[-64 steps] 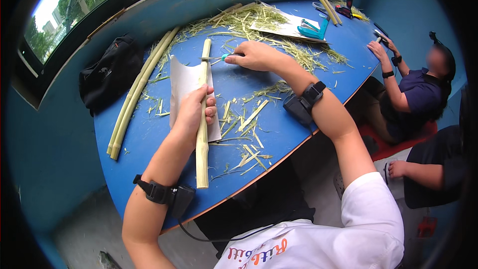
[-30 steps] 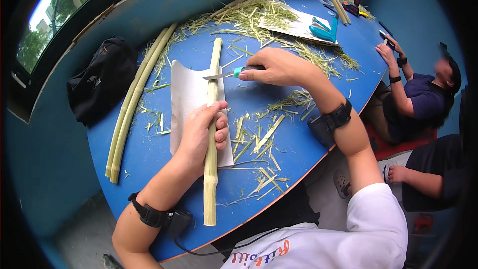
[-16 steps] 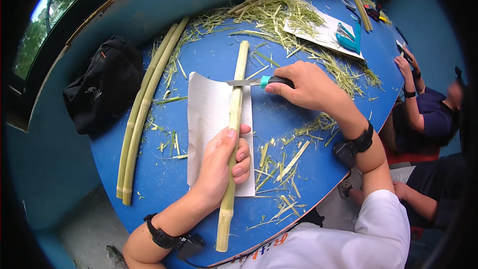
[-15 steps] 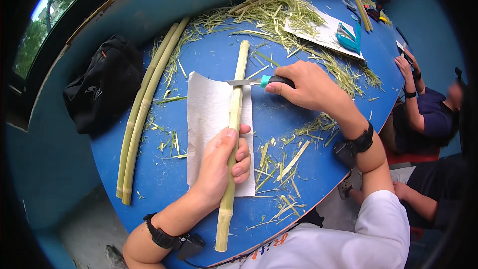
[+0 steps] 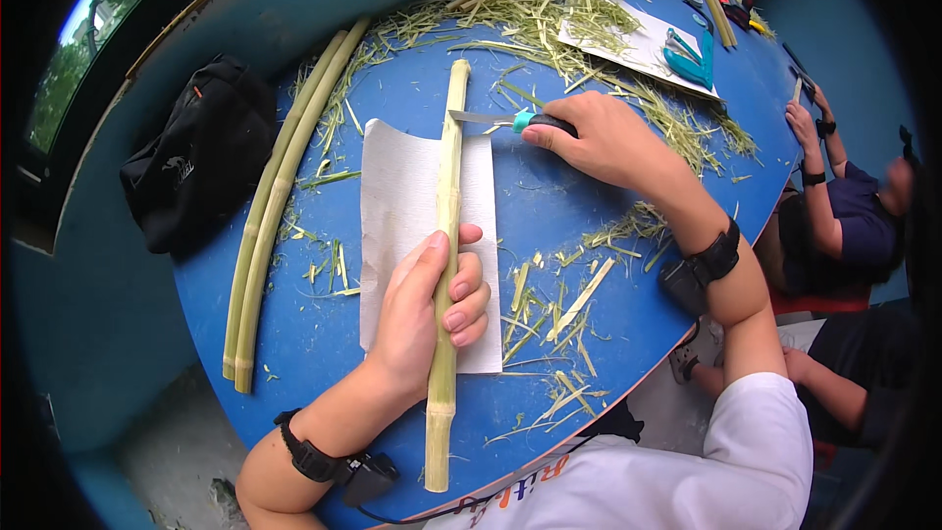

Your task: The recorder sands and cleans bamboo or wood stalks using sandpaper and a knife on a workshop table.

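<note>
Across the middle of the frame, the long pale green stalk [image 5: 447,265] lies on a white paper sheet [image 5: 397,186] on the round blue table [image 5: 549,201], running from upper centre to lower centre. Compared with half a second ago, I see the view drawn closer and the knife with the teal handle [image 5: 500,119] now higher along the stalk, its blade touching the stalk's right side near the top end. My left hand [image 5: 424,309] is clamped around the stalk's lower half, fingers curled over its right side, thumb along the left. My right hand [image 5: 599,137] is closed tight around the knife handle, wrist bent, forearm entering from the lower right. Green shavings [image 5: 549,304] litter the table right of the sheet. Two more long green stalks [image 5: 280,191] lie side by side at the left, near a black bag [image 5: 201,157]. At the upper right, teal scissors [image 5: 687,54] rest on another sheet. Another person's hand [image 5: 800,123] works at the right table edge. Bare blue surface lies between the sheet and my right forearm.
</note>
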